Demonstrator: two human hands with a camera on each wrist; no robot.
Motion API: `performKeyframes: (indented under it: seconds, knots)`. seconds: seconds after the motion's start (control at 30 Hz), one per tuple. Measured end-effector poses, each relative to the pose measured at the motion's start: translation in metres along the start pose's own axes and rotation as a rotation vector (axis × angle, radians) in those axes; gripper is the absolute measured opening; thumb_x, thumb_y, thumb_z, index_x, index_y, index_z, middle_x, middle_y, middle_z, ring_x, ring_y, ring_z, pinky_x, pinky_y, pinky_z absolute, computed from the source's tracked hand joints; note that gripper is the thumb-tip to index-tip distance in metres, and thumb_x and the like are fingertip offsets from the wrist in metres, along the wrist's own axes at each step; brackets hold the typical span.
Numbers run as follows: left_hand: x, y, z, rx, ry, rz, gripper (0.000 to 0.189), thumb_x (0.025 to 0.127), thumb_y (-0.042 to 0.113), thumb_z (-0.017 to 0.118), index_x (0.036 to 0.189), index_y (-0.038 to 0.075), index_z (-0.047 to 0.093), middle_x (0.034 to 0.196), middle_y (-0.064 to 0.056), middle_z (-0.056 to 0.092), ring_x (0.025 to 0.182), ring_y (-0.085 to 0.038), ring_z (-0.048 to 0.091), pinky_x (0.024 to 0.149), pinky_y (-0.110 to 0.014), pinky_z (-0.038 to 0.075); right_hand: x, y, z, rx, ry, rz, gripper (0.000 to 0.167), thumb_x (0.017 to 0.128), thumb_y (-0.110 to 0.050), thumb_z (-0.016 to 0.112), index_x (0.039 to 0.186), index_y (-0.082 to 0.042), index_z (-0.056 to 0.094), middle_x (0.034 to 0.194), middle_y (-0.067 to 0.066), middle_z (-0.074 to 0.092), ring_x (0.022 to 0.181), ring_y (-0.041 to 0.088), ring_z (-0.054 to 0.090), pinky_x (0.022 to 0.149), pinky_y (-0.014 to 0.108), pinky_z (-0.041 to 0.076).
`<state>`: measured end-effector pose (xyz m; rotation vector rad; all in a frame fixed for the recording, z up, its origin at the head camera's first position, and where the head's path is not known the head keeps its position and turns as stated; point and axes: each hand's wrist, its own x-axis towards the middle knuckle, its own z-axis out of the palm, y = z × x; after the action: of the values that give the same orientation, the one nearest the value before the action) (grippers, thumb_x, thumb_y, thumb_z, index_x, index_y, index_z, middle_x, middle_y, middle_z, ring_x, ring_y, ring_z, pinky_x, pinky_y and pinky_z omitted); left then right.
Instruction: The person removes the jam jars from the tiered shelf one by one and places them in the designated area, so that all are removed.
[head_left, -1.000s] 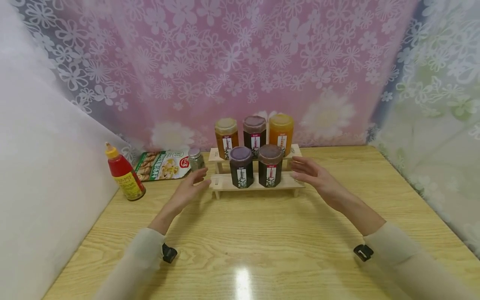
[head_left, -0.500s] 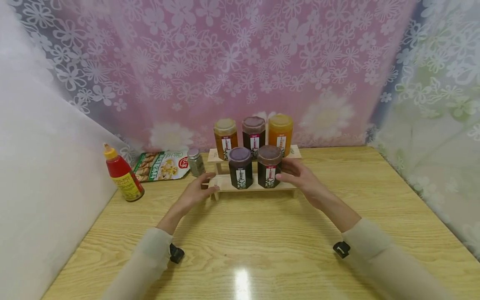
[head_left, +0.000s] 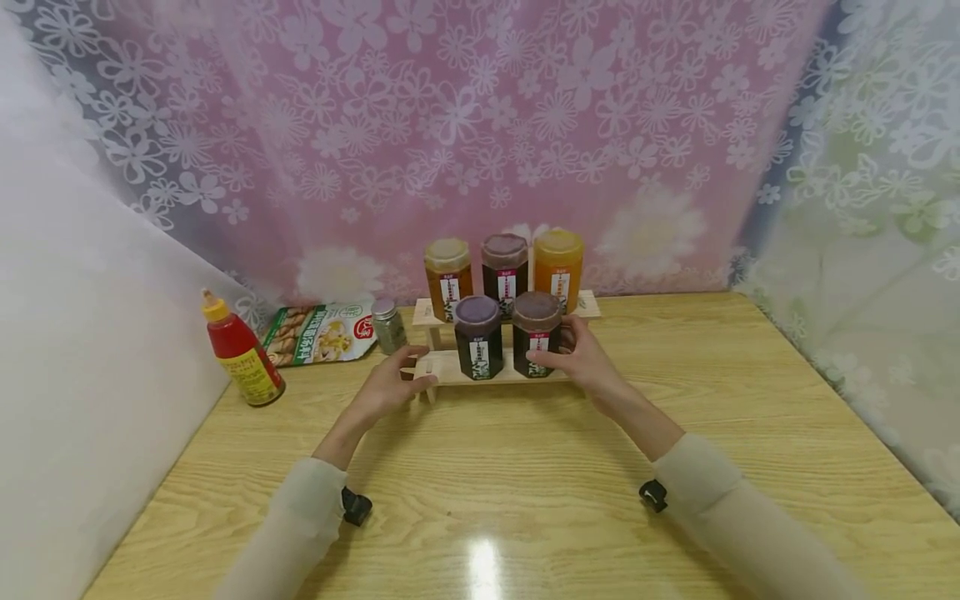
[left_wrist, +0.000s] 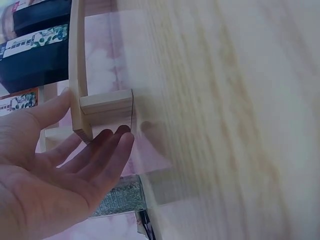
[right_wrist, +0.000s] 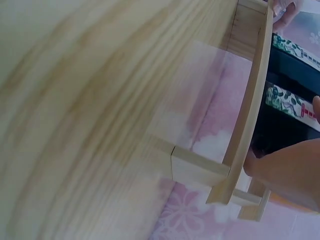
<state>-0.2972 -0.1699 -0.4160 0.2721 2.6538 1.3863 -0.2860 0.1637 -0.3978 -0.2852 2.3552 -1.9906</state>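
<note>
A two-tier wooden rack (head_left: 450, 367) carries dark jars and amber ones, all with labels. On its lower tier stand a jar with a purple lid (head_left: 477, 310) and a dark jar with a brown lid (head_left: 537, 308). My right hand (head_left: 588, 358) grips the brown-lidded jar, thumb across its front label and fingers round its right side. My left hand (head_left: 388, 385) holds the left end of the lower tier. The left wrist view shows that thumb at the plank (left_wrist: 79, 65) and the fingers curving round its end near the leg (left_wrist: 107, 102).
Close to my left hand stands a small glass shaker (head_left: 388, 327) with a grey cap. A green and white food packet (head_left: 322, 333) lies behind it. Farther left is a red sauce bottle (head_left: 243, 354) with a yellow top. A floral curtain (head_left: 480, 125) hangs behind the table (head_left: 480, 483).
My right hand has moved left from beside the rack onto the brown-lidded jar and now grips it. My left hand has come slightly right, onto the rack's end.
</note>
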Motion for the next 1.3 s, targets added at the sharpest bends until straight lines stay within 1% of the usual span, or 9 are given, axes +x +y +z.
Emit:
performKeyframes:
  seconds: [0.1,0.17,0.3,0.4,0.53,0.63,0.83,1.03,1.3]
  knots:
    - [0.002,0.001,0.001,-0.011,-0.007,0.013,0.061,0.1,0.025,0.072,0.155,0.015,0.047,0.159,-0.015,0.044,0.133,-0.041,0.055,0.102,-0.051,0.053,0.001,0.0,0.001,-0.062,0.045,-0.012,0.083,0.091,-0.022,0.083,0.153,-0.003,0.031,0.156,0.021,0.042,0.147,0.037,0.038,0.122,0.057,0.031]
    - [0.002,0.0,0.0,-0.022,-0.004,0.015,0.06,0.1,0.024,0.072,0.154,0.014,0.047,0.158,-0.015,0.045,0.134,-0.042,0.054,0.104,-0.053,0.051,0.001,0.0,0.002,-0.101,0.059,-0.018,0.085,0.089,-0.025,0.084,0.153,-0.004,0.032,0.157,0.02,0.042,0.147,0.037,0.038,0.121,0.057,0.032]
    - [0.003,-0.004,0.001,-0.045,-0.004,0.015,0.059,0.1,0.023,0.072,0.153,0.013,0.047,0.157,-0.018,0.045,0.135,-0.044,0.051,0.108,-0.056,0.047,-0.001,-0.002,0.002,-0.153,0.061,-0.006,0.089,0.088,-0.033,0.086,0.156,-0.01,0.033,0.156,0.018,0.042,0.146,0.036,0.039,0.118,0.058,0.035]
    - [0.001,-0.009,0.001,-0.068,-0.015,0.015,0.059,0.101,0.023,0.071,0.154,0.011,0.046,0.157,-0.019,0.044,0.135,-0.044,0.05,0.106,-0.054,0.05,-0.004,-0.001,0.001,-0.181,0.048,0.003,0.092,0.087,-0.036,0.087,0.158,-0.014,0.033,0.154,0.016,0.045,0.143,0.036,0.042,0.116,0.059,0.038]
    - [0.001,-0.008,0.001,-0.118,-0.02,0.016,0.059,0.101,0.02,0.071,0.154,0.01,0.047,0.155,-0.022,0.045,0.131,-0.044,0.052,0.098,-0.047,0.056,-0.006,-0.002,-0.007,-0.196,0.015,-0.018,0.092,0.087,-0.036,0.086,0.16,-0.018,0.033,0.151,0.015,0.05,0.138,0.037,0.048,0.113,0.058,0.042]
    - [0.002,-0.006,0.001,-0.148,-0.017,0.013,0.058,0.101,0.017,0.071,0.153,0.01,0.047,0.153,-0.024,0.045,0.129,-0.043,0.054,0.094,-0.043,0.059,-0.009,-0.003,-0.013,-0.195,-0.009,-0.028,0.092,0.088,-0.036,0.085,0.162,-0.02,0.032,0.151,0.014,0.051,0.136,0.036,0.05,0.111,0.056,0.044]
    - [0.001,-0.004,-0.001,-0.162,-0.029,0.005,0.058,0.101,0.015,0.07,0.154,0.009,0.046,0.154,-0.024,0.044,0.13,-0.044,0.053,0.095,-0.044,0.059,-0.015,-0.002,-0.022,-0.196,-0.03,-0.029,0.092,0.088,-0.034,0.086,0.162,-0.02,0.033,0.15,0.012,0.054,0.134,0.034,0.053,0.108,0.052,0.048]
    - [0.001,-0.003,-0.001,-0.163,-0.028,0.003,0.059,0.101,0.014,0.07,0.154,0.008,0.045,0.154,-0.027,0.042,0.133,-0.046,0.051,0.096,-0.046,0.059,-0.018,-0.003,-0.03,-0.171,-0.024,-0.002,0.093,0.085,-0.031,0.089,0.161,-0.02,0.037,0.144,0.014,0.058,0.129,0.033,0.056,0.101,0.046,0.052]
    - [0.001,-0.001,0.0,-0.156,-0.035,0.007,0.061,0.101,0.013,0.07,0.155,0.006,0.044,0.155,-0.026,0.041,0.135,-0.046,0.049,0.096,-0.045,0.059,-0.027,-0.005,-0.042,-0.174,-0.012,0.018,0.091,0.084,-0.029,0.089,0.16,-0.021,0.039,0.142,0.014,0.06,0.127,0.032,0.057,0.1,0.044,0.053]
